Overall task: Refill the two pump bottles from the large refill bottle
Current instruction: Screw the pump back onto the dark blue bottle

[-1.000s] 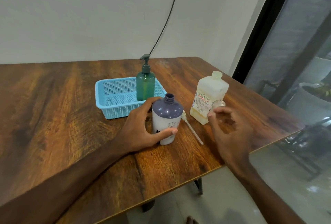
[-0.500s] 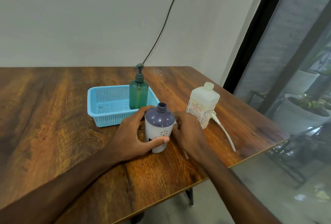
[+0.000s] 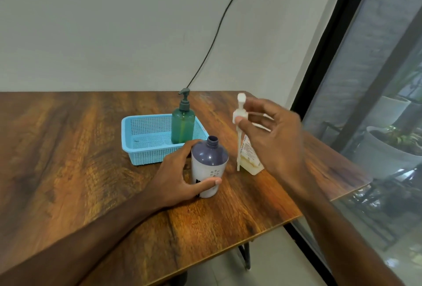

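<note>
The right hand (image 3: 274, 139) is now raised off the table (image 3: 68, 148), pinching the white pump (image 3: 239, 117) by its collar. The left hand (image 3: 180, 178) grips the open purple bottle (image 3: 209, 166), which stands upright beside the refill bottle (image 3: 251, 162).

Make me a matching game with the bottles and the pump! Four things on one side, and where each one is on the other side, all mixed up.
Things:
1. green pump bottle
2. purple-topped bottle
3. white pump
4. refill bottle

Places:
A. pinched up in the air by the right hand
B. standing in the blue basket
C. on the table, neck open, gripped by the left hand
D. on the table, partly hidden behind the right hand

Pairs: 1-B, 2-C, 3-A, 4-D.
</note>
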A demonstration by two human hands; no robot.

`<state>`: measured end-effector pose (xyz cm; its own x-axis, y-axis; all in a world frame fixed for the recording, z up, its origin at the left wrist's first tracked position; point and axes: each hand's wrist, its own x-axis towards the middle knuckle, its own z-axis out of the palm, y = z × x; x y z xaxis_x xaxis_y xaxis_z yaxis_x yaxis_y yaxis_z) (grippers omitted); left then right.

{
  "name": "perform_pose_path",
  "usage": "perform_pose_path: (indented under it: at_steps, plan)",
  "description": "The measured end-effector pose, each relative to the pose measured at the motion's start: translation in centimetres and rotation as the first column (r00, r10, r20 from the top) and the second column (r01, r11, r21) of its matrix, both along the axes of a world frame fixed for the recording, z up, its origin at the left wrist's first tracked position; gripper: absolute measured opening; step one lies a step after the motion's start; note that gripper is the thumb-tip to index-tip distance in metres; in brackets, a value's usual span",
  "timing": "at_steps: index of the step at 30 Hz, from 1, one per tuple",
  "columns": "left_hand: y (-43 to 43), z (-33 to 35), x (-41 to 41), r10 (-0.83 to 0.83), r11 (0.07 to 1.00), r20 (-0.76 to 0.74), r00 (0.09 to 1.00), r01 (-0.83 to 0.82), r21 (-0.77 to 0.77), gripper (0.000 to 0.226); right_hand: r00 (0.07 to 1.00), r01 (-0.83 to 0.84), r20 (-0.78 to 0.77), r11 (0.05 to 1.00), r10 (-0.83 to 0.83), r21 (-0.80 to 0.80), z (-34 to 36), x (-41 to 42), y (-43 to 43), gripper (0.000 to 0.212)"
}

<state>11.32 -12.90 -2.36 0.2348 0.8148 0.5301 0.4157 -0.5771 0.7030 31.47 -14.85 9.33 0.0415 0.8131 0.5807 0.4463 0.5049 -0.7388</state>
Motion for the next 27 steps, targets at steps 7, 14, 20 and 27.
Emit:
perform_pose_path:
  at_steps: [7, 14, 20, 27]
  plan:
    - [0.1, -0.1, 0.0, 0.0, 1.0, 0.002, 1.0, 0.0, -0.005, 0.08, 0.987, -0.09, -0.108, 0.969, 0.117, 0.23, 4.9, -2.6, -1.5, 0.035]
    - [0.2, -0.2, 0.1, -0.007, 1.0, 0.007, 1.0, 0.007, 0.001, 0.08, 0.985, -0.087, -0.125, 0.969, 0.119, 0.231, 4.4, -4.2, -0.6, 0.037]
    - [0.1, -0.2, 0.1, -0.012, 1.0, 0.018, 1.0, 0.011, 0.006, 0.076, 0.99, -0.081, -0.102, 0.983, 0.099, 0.165, 2.5, -4.2, 0.0, 0.038]
    - [0.1, -0.1, 0.2, -0.023, 1.0, 0.019, 1.0, 0.023, 0.005, 0.082, 0.985, -0.09, -0.119, 0.966, 0.122, 0.244, 4.5, -3.5, -0.5, 0.039]
